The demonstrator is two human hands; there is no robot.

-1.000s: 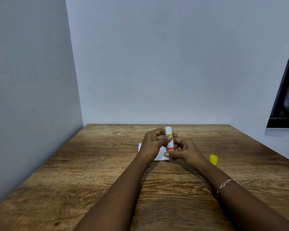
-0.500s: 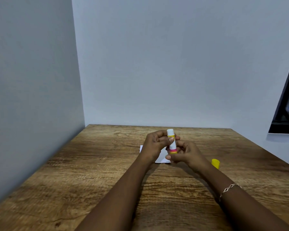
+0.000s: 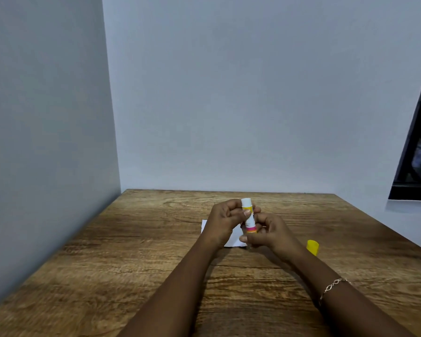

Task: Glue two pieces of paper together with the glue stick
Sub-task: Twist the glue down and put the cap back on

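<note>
Yellow cap [image 3: 312, 247] is sitting off to the right, so we're holding the glue stick [image 3: 249, 216] upright above the paper [image 3: 232, 237]: left hand [image 3: 225, 221] pinching the barrel, right hand [image 3: 269, 233] fingers closed round the base, probably twisting glue up.

A: What colour is the glue stick [image 3: 249, 216]?
B: White, with a yellow band and a pink and orange stripe at the bottom.
A: And its cap [image 3: 312, 247]?
B: Bright yellow.
A: The paper [image 3: 233, 237]?
B: Plain white.
A: The table [image 3: 156, 239]?
B: Brown, with dark wavy wood lines.
A: The walls [image 3: 253, 93]?
B: Pale blue-grey. The window frame [image 3: 413, 152] is black, and the bracelet [image 3: 332, 288] is silver.
</note>
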